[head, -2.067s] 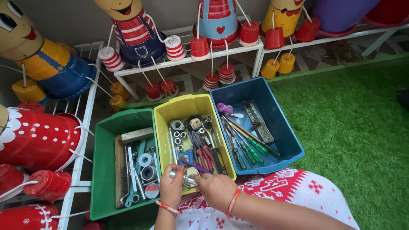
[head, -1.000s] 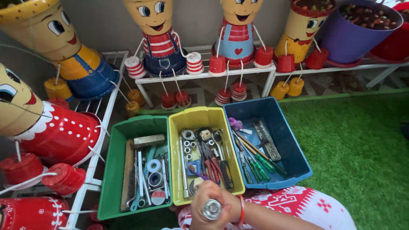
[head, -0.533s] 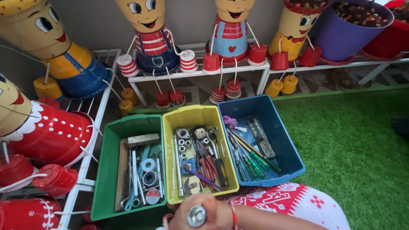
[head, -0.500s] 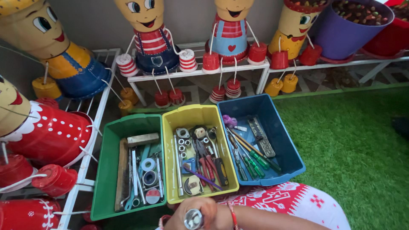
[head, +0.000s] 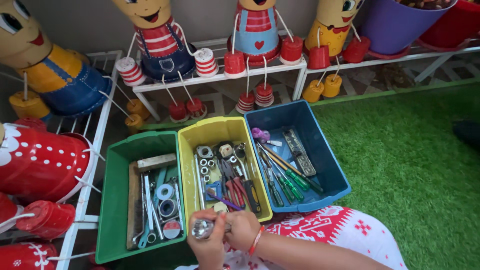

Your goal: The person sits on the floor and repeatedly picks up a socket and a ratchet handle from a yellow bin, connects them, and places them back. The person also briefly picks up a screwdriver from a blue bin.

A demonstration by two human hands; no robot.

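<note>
While both hands meet at the bottom edge of the view, they share one small shiny metal part (head: 202,228), a rounded silvery piece held just in front of the near rim of the yellow bin (head: 210,134). Left hand (head: 209,245) wraps it from below, fingers curled closed on it; right hand (head: 242,229), with a red bangle at the wrist, pinches its other end, fingers narrow and touching the metal. What kind of fitting it is cannot be told.

Three plastic bins stand side by side on the floor. Green bin (head: 114,200), on the left, holds tape rolls, a wooden block and flat wrenches. Yellow bin, in the middle, holds nuts, pliers with red handles and other small hardware. Blue bin (head: 320,145), on the right, holds green-handled screwdrivers and a metal strip. Painted flowerpot dolls (head: 165,45) sit on white racks behind the bins, and green artificial turf (head: 415,165) lies to the right.
</note>
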